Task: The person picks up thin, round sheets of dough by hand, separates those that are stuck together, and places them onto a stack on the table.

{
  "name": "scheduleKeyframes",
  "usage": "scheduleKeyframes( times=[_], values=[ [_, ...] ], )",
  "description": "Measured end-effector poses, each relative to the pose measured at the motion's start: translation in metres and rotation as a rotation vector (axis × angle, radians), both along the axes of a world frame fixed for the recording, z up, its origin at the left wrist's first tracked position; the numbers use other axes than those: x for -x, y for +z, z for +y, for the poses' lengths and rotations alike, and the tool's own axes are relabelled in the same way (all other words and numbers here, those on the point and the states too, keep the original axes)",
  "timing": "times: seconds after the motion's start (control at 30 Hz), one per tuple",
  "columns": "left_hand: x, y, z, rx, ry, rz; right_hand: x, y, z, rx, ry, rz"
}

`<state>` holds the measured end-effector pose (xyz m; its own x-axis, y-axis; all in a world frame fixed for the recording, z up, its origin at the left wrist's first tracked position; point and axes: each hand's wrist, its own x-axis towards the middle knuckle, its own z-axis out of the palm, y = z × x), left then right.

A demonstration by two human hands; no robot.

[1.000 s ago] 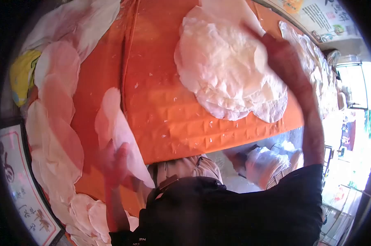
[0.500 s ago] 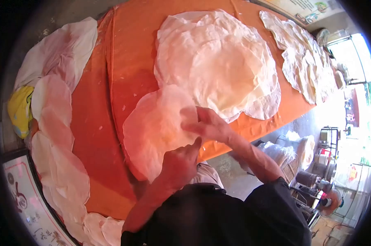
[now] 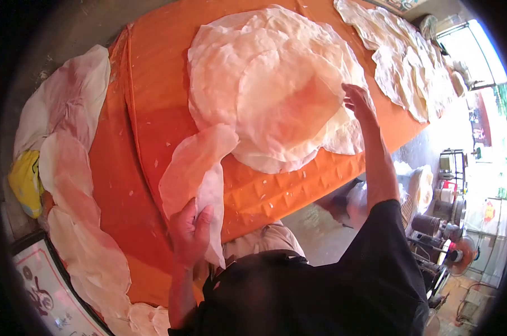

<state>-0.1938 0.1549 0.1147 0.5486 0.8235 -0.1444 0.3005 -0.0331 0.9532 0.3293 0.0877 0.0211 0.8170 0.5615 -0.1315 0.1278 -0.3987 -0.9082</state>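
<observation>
Thin, pale, translucent round sheets that look like flatbread lie on the orange-covered table. My left hand (image 3: pixel 191 229) is closed on the near edge of a folded-over thin sheet (image 3: pixel 194 159), close to my body. My right hand (image 3: pixel 359 102) reaches far forward, its fingertips at the right edge of the top round sheet (image 3: pixel 281 101) on the wide pile, seemingly pinching it. That top sheet spreads over a wrinkled pile of similar sheets (image 3: pixel 214 61). A reddish shadow falls across it beside my right fingers.
The orange cloth (image 3: pixel 113 207) covers the table, with a raised seam on the left. More sheets (image 3: pixel 85 241) line the left side, near a yellow cloth (image 3: pixel 26 182) and a framed board (image 3: pixel 51 285). Another pile (image 3: pixel 404 61) lies at the far right. Machinery (image 3: pixel 438 241) stands right.
My right hand has moved from the near sheet out to the right edge of the large pile, where a round sheet is now spread. The near sheet is folded over in my left hand.
</observation>
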Motion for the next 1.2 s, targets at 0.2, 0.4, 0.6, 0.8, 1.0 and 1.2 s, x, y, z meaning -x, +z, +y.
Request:
scheduleKeyframes(
  times=[0.2,0.4,0.6,0.8,1.0,1.2],
  values=[
    [-0.001,0.002,0.004,0.012,-0.036,0.061,-0.007,0.041,0.030,0.000,0.229,-0.414],
    [-0.010,0.000,0.010,0.019,0.000,-0.042,-0.036,0.015,0.017,0.386,-0.072,-0.752],
    [-0.021,0.010,0.020,0.043,0.048,-0.101,-0.011,0.001,-0.018,0.651,-0.090,-0.873],
    [-0.049,0.027,0.016,-0.002,-0.156,-0.042,0.034,0.001,-0.020,0.572,-0.094,-1.065],
    [-0.034,0.020,0.020,0.146,0.136,-0.230,0.006,-0.018,-0.060,0.295,-0.168,0.144],
    [-0.042,0.035,0.023,0.056,-0.114,-0.102,-0.007,-0.035,-0.080,0.039,-0.112,0.251]
  ],
)
